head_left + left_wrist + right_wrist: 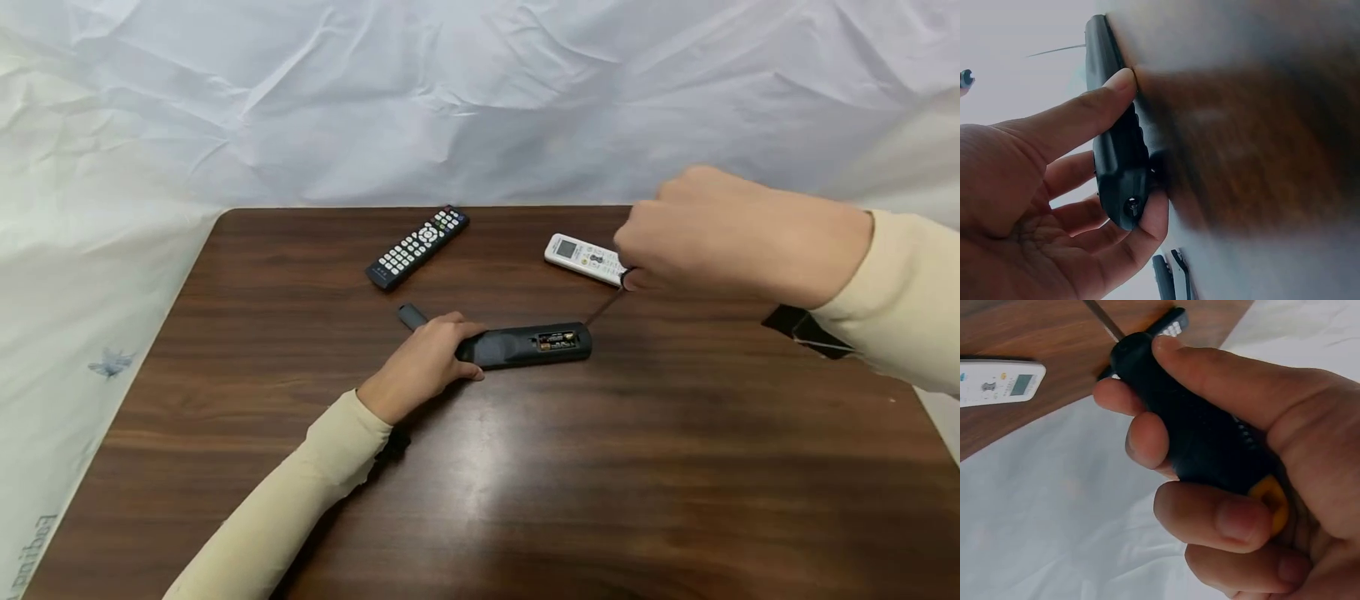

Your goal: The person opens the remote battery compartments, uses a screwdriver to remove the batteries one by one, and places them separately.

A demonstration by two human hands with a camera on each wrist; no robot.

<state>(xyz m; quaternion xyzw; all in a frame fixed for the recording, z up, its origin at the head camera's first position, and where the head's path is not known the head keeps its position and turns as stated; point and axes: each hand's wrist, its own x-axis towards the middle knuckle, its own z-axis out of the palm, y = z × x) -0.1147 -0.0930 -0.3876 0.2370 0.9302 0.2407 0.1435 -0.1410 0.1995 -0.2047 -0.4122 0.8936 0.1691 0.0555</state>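
A black remote control [510, 346] lies back side up on the table, its battery bay [558, 341] uncovered and batteries inside. My left hand [423, 367] grips its left end; in the left wrist view the thumb [1119, 87] is on one edge and fingers curl round the other. My right hand [705, 233] holds a screwdriver [1191, 419] with a dark handle and a yellow butt end. Its thin shaft [603, 307] slants down to the remote's right end, beside the bay. The right hand hides most of the handle in the head view.
A dark narrow piece [411, 317] shows just beyond the left hand. Behind lies a black remote with white buttons [420, 246]. A white remote with a small screen [585, 257] rests near the right hand. White cloth [420, 100] hangs behind the brown table [600, 483].
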